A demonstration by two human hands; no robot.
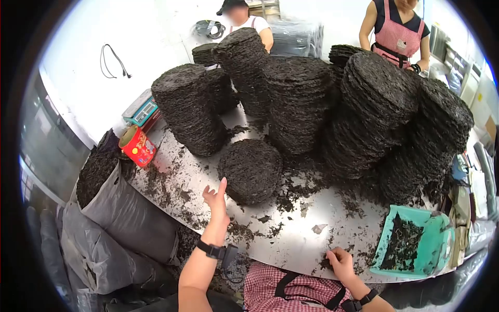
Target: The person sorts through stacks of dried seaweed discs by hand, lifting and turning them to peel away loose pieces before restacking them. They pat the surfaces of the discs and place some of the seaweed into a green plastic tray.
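My left hand (215, 202) is open beside a low stack of round, dark dried seaweed sheets (250, 170), thumb and fingers apart, one fingertip right at the stack's lower left rim. My right hand (341, 263) rests near the front edge of the metal table (296, 242), its fingers curled in. Dark crumbs show by those fingertips; what they hold, if anything, I cannot tell. Tall seaweed stacks stand behind the low one, including a left stack (184, 112), a middle stack (297, 109) and a right stack (382, 88), some leaning.
A green dustpan-like tray (383, 234) with seaweed scraps lies at the right. To the left are a red can (139, 148), a scale (141, 110) and a grey sack (130, 213) of seaweed. Two people, a person (260, 26) and another person (399, 31), are behind the stacks. Crumbs litter the tabletop.
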